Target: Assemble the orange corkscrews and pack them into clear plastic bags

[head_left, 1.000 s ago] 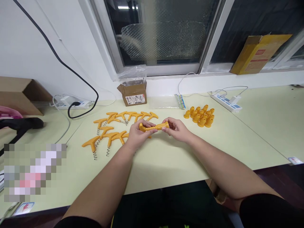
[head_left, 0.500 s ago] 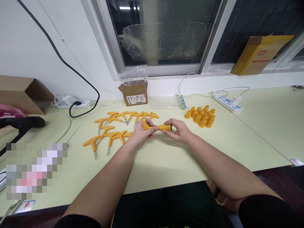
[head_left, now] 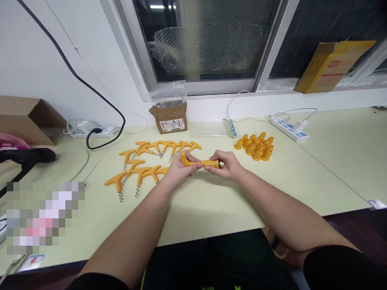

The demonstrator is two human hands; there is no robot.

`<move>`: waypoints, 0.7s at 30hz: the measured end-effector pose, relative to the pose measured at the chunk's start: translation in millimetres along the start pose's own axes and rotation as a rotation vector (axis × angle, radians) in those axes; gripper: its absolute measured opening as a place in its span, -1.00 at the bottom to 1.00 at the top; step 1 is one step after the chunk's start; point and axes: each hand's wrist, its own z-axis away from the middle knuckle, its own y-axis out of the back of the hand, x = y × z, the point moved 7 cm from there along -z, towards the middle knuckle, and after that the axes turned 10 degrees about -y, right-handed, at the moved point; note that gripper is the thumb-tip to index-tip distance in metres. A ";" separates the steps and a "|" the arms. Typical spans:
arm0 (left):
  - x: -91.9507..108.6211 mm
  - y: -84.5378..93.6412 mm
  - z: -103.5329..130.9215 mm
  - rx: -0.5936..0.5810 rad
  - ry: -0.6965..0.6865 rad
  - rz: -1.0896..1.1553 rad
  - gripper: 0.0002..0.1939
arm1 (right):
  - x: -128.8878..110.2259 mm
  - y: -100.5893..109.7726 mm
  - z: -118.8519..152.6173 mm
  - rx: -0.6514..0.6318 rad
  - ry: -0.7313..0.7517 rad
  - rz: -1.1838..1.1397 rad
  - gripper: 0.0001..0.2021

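Observation:
My left hand [head_left: 180,171] is closed on a yellow corkscrew handle [head_left: 184,160], whose shaft points right. A ribbed yellow sleeve [head_left: 211,163] is pinched in my right hand [head_left: 229,166], end to end with the handle. The metal spiral of this corkscrew is not visible. On the table to the left lie several T-shaped yellow corkscrews [head_left: 117,181] with bare metal spirals. Several yellow sleeves [head_left: 258,154] stand upright in a group beyond my right hand.
By the wall are an opened cardboard box [head_left: 172,121], a clear plastic bag [head_left: 208,129] and a power strip [head_left: 290,129]. A black cable [head_left: 90,86] hangs at the left. A yellow carton [head_left: 332,68] leans on the window.
The fingers of my right hand have shifted slightly on the sleeve, and more of its ribbed side shows. The view has moved a little.

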 end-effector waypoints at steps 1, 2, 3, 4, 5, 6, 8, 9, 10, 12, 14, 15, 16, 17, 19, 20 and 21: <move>0.6 0.4 0.1 0.003 -0.010 -0.013 -0.49 | 0.3 -0.4 -0.2 -0.005 -0.004 -0.005 -0.66; 1.2 0.9 0.1 0.008 -0.020 -0.026 -0.50 | 0.8 -0.7 -0.4 -0.007 -0.011 -0.005 -0.66; 1.8 1.3 0.1 0.012 -0.029 -0.038 -0.50 | 1.4 -1.1 -0.6 -0.011 -0.022 -0.002 -0.66; 2.3 1.8 0.0 0.017 -0.036 -0.048 -0.50 | 2.1 -1.4 -0.8 -0.015 -0.036 0.001 -0.66; 2.6 2.5 -0.2 0.023 -0.038 -0.056 -0.50 | 2.8 -1.8 -0.9 -0.024 -0.053 0.001 -0.66; 2.2 3.1 -0.4 0.026 -0.031 -0.060 -0.50 | 3.7 -2.4 -1.1 -0.039 -0.071 0.000 -0.67; -1.5 4.0 -1.2 0.023 0.014 -0.051 -0.49 | 5.6 -4.3 -1.3 -0.089 -0.107 0.004 -0.69; -4.4 4.5 -1.8 0.020 0.042 -0.036 -0.47 | 6.5 -5.2 -1.4 -0.119 -0.119 0.016 -0.71; -7.2 5.4 -2.6 0.021 0.064 -0.017 -0.43 | 7.8 -5.3 -1.6 -0.143 -0.129 0.036 -0.72; -11.5 9.4 -5.2 0.051 0.064 0.016 -0.38 | 12.8 -2.7 -2.6 -0.164 -0.160 0.069 -0.74; -13.2 17.9 -7.9 0.131 0.014 -0.001 -0.40 | 21.5 4.1 -4.7 -0.147 -0.219 0.066 -0.76; -13.4 22.7 -8.7 0.172 -0.017 -0.037 -0.42 | 26.6 8.7 -6.0 -0.126 -0.253 0.056 -0.76; -12.8 27.3 -9.1 0.208 -0.050 -0.093 -0.45 | 31.5 14.0 -7.4 -0.094 -0.281 0.053 -0.77; -11.4 31.6 -9.2 0.233 -0.084 -0.175 -0.49 | 35.4 20.2 -9.0 -0.050 -0.295 0.066 -0.78; -6.6 36.4 -9.2 0.221 -0.148 -0.430 -0.59 | 39.4 33.7 -12.0 0.064 -0.281 0.151 -0.80; -4.4 36.5 -9.4 0.182 -0.171 -0.591 -0.63 | 39.8 39.7 -13.0 0.121 -0.264 0.210 -0.81; -3.5 35.4 -9.8 0.125 -0.183 -0.752 -0.66 | 39.7 44.2 -13.6 0.166 -0.248 0.269 -0.81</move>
